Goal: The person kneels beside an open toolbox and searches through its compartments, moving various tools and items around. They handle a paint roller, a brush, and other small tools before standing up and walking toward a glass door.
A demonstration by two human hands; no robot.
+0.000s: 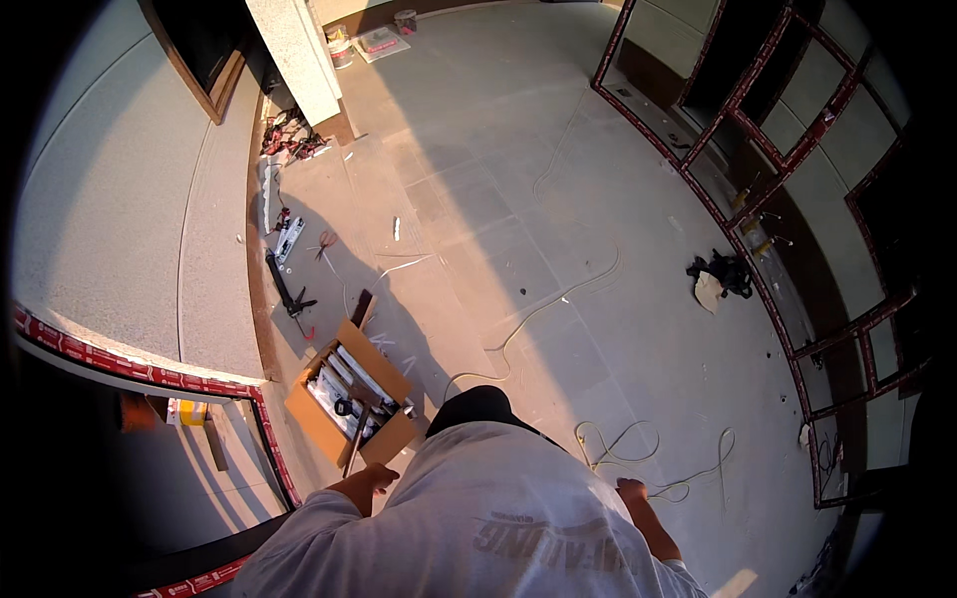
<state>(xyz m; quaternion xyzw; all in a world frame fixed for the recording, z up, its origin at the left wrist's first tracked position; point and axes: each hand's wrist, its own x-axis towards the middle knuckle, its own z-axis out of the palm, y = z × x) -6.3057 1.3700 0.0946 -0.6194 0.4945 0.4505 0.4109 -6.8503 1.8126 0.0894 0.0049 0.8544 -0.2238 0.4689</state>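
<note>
My left hand [378,477] hangs beside my body with its fingers curled, and no thing shows in it. It is nearest to an open cardboard box [399,436] holding white tubes, a dark round item and a long brown strip [356,444] that sticks out toward me. My right hand [631,488] is on the other side of my grey shirt, partly hidden by it. Its fingers look closed, and what they hold, if anything, is too small to make out. A thin pale cable [653,450] lies in loops on the floor close to that hand.
Left of the box lie a black caulking gun [285,289] and red-handled scissors [326,242]. Red-taped window frames [733,224] lean along the right. A dark bundle [733,271] sits before them. A bucket [340,48] stands by the far pillar [294,60]. The cable crosses the tiled floor.
</note>
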